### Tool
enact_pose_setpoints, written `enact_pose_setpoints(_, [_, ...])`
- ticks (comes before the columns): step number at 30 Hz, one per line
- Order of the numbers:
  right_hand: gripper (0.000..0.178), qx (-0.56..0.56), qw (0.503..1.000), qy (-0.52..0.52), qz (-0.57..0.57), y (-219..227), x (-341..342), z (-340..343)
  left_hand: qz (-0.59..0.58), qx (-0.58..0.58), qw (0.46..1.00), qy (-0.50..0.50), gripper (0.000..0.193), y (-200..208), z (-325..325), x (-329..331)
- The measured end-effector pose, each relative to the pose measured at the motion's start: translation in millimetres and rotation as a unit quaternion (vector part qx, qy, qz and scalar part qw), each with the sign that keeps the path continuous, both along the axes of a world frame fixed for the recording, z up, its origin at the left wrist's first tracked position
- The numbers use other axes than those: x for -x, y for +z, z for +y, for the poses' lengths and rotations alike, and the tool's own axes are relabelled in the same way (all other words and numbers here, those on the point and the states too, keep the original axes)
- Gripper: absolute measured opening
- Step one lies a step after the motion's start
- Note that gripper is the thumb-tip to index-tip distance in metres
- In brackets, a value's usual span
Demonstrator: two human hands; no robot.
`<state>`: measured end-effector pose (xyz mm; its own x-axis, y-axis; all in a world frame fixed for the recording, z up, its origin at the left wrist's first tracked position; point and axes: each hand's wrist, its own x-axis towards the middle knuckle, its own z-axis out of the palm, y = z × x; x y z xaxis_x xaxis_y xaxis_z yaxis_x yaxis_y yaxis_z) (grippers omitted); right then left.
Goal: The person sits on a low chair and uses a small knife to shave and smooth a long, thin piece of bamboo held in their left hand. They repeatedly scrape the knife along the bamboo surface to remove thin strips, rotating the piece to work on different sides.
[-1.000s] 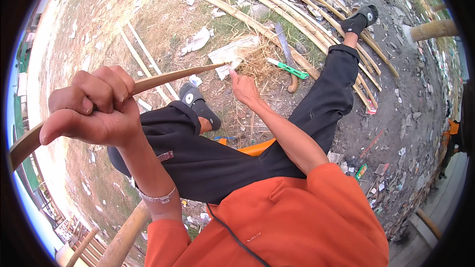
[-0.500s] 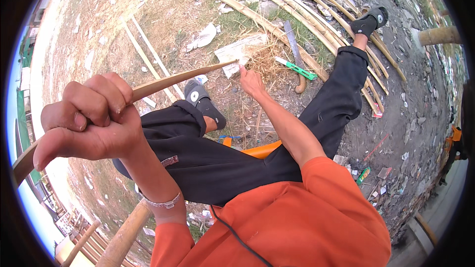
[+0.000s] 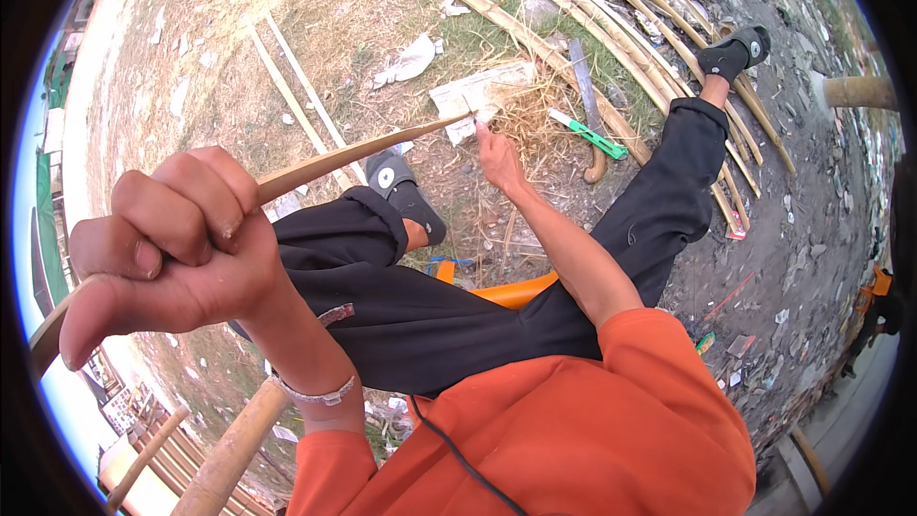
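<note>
A long, thin bamboo strip [image 3: 330, 168] runs from the lower left out in front of me and narrows with distance. My left hand [image 3: 177, 239] is wrapped round its near part, thumb pointing to the left. At the strip's far end, my right hand [image 3: 501, 158] is closed, with its thumb against the tip; the other fingers are mostly hidden behind the hand. Past the right hand lie a whitish flat board [image 3: 457, 97] and a heap of straw-coloured shavings [image 3: 523, 124]. A green utility knife [image 3: 592, 137] rests on the ground beside the heap, across a long grey blade [image 3: 585, 86] with a curved wooden handle.
Several split bamboo lengths [image 3: 611, 38] lie at the upper right, near my right foot [image 3: 728, 55]. Two thin strips [image 3: 301, 100] lie left of the board. Round poles [image 3: 234, 444] stand at the lower left. Something orange [image 3: 516, 292] shows between my legs. Litter covers the ground.
The ground and my legs have shifted slightly to the right and down in the picture. Both hands stay on the bamboo strip, nearly unmoved relative to it.
</note>
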<state>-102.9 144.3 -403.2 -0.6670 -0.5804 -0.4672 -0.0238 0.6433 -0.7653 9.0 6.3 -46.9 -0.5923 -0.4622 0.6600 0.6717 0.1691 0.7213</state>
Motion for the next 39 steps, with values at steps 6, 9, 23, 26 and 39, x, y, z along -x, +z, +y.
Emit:
enact_pose_setpoints(6, [0.070, -0.075, 0.995, -0.052, 0.027, -37.2, 7.2, 10.4, 0.008, 0.037, 0.999, -0.009, 0.055, 3.6, 11.3, 12.4])
enact_pose_setpoints(9, [0.072, -0.090, 0.995, -0.048, 0.025, -43.2, 3.4, 9.2, 0.015, 0.048, 0.998, -0.022, 0.053, 3.7, 5.9, 14.5])
enact_pose_setpoints(23, [0.074, -0.037, 0.994, 0.000, 0.098, 24.6, 9.2, 4.2, 0.001, 0.030, 0.989, 0.143, 0.049, 5.9, 10.6, 11.9])
enact_pose_setpoints(26, [0.070, 0.048, 0.998, 0.011, 0.025, 101.1, -8.8, 9.0, 0.005, 0.031, 0.985, 0.170, 0.048, 5.5, 11.5, 13.4])
enact_pose_setpoints(39, [0.070, 0.020, 0.996, -0.002, 0.083, 103.2, -27.2, 14.6, 0.053, -0.024, 0.991, 0.121, 0.045, 7.2, 15.0, 13.6])
